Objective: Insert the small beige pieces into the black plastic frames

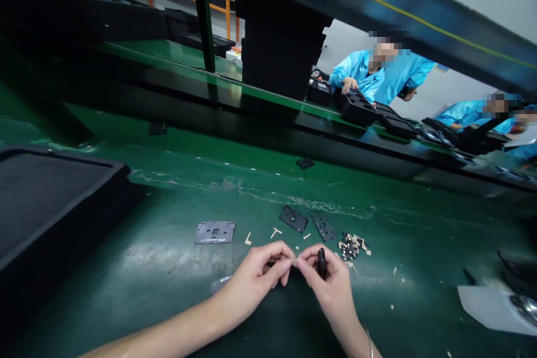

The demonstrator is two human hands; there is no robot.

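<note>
My left hand [268,268] is closed, thumb and forefinger pinching a small pale tan piece [295,262]. The fingertips of my right hand [329,277] meet it at the same piece. A slim black object [321,263], its kind unclear, is tucked in the fingers of my right hand. Just beyond the hands lie two dark rectangular plates with cut-outs, one black plate [293,218] and a second, tilted plate [323,227]. A pile of small black and tan parts [353,247] sits right of them. A grey plate [215,232] lies to the left.
Loose tan strips [275,232] are scattered over the green table [159,296]. On the left stands a large black foam-lined tray [59,196]. A white sheet [482,307] lies at right. Behind a dark rail, people in blue coats [361,70] work near black boxes [356,107].
</note>
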